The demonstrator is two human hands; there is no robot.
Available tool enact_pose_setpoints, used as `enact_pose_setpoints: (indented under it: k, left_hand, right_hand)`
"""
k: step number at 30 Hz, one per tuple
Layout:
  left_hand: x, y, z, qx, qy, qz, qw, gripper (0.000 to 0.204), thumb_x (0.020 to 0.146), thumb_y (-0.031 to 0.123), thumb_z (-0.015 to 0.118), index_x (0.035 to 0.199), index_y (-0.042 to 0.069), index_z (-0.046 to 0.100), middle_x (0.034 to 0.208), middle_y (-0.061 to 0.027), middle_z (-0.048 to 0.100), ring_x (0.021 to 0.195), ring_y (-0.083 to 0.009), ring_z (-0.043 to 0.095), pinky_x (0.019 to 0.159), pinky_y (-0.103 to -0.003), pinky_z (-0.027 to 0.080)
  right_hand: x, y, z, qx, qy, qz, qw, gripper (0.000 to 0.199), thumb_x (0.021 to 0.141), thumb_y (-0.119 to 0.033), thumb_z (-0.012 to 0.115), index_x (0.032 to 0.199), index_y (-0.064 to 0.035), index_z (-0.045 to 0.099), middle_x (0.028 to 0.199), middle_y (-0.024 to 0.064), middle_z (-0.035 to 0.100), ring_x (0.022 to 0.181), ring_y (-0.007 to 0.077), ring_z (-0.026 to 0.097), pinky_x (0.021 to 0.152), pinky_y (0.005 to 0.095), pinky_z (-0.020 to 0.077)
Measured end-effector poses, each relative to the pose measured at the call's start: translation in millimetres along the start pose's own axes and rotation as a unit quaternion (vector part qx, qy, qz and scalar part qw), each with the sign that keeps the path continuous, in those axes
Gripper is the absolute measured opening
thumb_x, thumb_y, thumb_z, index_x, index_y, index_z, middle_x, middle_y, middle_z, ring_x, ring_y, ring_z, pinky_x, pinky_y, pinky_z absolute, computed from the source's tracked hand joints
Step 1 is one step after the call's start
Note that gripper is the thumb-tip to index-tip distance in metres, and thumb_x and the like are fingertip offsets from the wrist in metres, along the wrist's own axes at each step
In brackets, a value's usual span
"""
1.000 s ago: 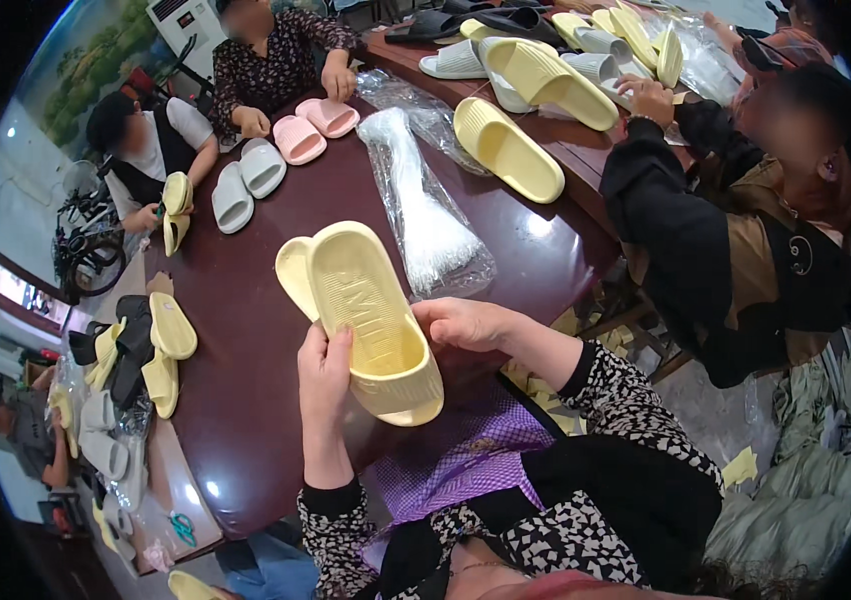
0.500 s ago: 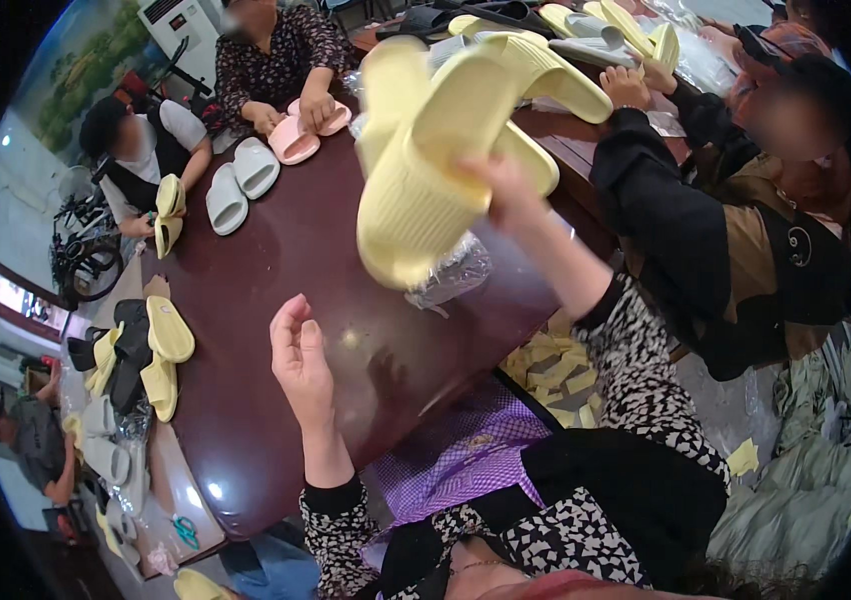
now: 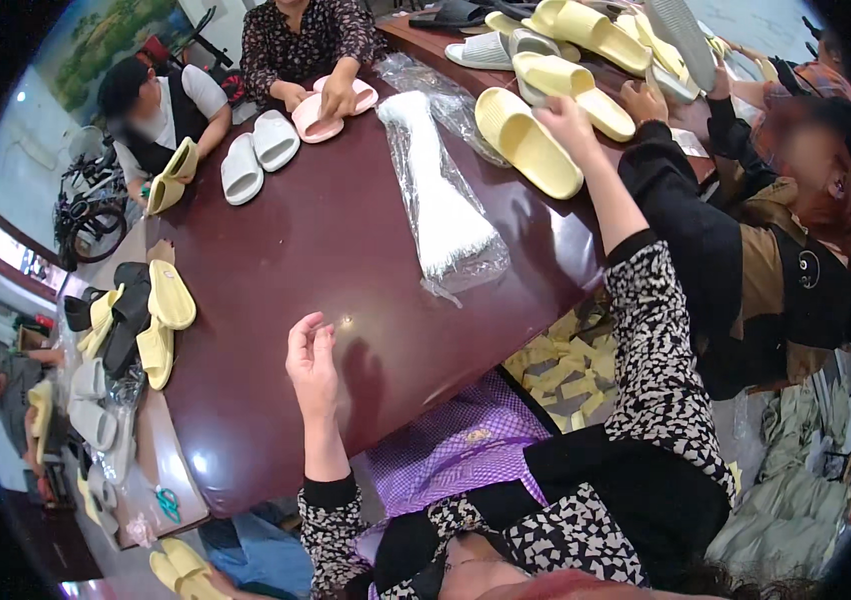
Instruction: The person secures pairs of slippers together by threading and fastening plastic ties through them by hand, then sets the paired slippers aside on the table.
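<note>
My right hand (image 3: 568, 128) is stretched out to the far right of the table, with its fingers closed at the edge of a yellow slipper (image 3: 529, 150). Just beyond it another yellow slipper (image 3: 576, 95) lies against the pile; whether my fingers touch that one too is hard to tell. Raised over the near side of the table is my left hand (image 3: 313, 368), empty, its fingers loosely bent and apart. A white bundle in clear plastic wrap (image 3: 441, 200) lies on the table between my hands.
The dark red table (image 3: 296, 270) fills the middle. Across it, a person handles pink slippers (image 3: 326, 115) beside white slippers (image 3: 259, 155); another holds yellow ones (image 3: 173, 178). At right, a person in a dark jacket (image 3: 691, 240) reaches into the slipper pile. Teal scissors (image 3: 168, 505) lie lower left.
My right hand has carried the yellow slippers away from the middle toward the far right pile, uncovering the wrapped white bundle. My left hand has stayed nearly in place.
</note>
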State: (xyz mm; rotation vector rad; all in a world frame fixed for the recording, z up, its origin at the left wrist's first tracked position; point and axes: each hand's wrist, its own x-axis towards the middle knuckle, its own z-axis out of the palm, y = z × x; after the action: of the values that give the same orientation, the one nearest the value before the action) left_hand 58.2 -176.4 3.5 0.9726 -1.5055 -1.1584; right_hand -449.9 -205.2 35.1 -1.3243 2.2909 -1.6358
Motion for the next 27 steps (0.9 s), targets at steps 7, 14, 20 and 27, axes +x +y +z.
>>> enact_pose_setpoints:
  k: [7,14,20,27]
  left_hand:
    - [9,-63,-24,0.034,0.081,-0.023,0.996,0.021,0.093,0.009,0.049,0.109,-0.002,0.056,0.099,-0.0058,0.059,0.086,-0.0121,0.058,0.075,-0.024,0.049]
    - [7,-59,-23,0.046,0.123,-0.034,0.991,0.021,0.092,0.008,0.050,0.108,-0.003,0.056,0.095,-0.0075,0.062,0.081,-0.0131,0.060,0.071,-0.024,0.049]
    - [-3,-67,-38,0.063,0.137,0.034,0.988,0.017,0.089,0.005,0.051,0.102,-0.002,0.059,0.082,-0.0062,0.064,0.073,-0.0126,0.062,0.067,-0.025,0.051]
    - [-14,-77,-36,0.044,0.149,0.023,0.988,0.018,0.087,0.005,0.053,0.102,-0.002,0.059,0.081,-0.0058,0.064,0.070,-0.0100,0.061,0.064,-0.024,0.050]
  right_hand:
    - [-32,3,16,-0.393,0.040,-0.091,0.914,0.046,0.075,-0.030,0.069,0.109,-0.0020,0.055,0.100,0.0174,0.060,0.088,0.0345,0.059,0.079,0.0418,0.0468]
    - [16,24,26,-0.472,0.025,-0.162,0.866,0.025,0.075,-0.021,0.062,0.094,-0.0048,0.062,0.086,0.0157,0.063,0.082,0.0317,0.060,0.073,0.0409,0.0487]
    - [49,57,14,-0.560,-0.021,-0.310,0.768,0.014,0.084,-0.013,0.052,0.086,-0.0045,0.062,0.084,0.0127,0.061,0.081,0.0286,0.059,0.070,0.0384,0.0488]
    - [86,70,-46,-0.661,-0.041,-0.183,0.726,0.019,0.087,-0.014,0.049,0.099,-0.0072,0.062,0.092,0.0149,0.064,0.089,0.0268,0.062,0.075,0.0388,0.0497]
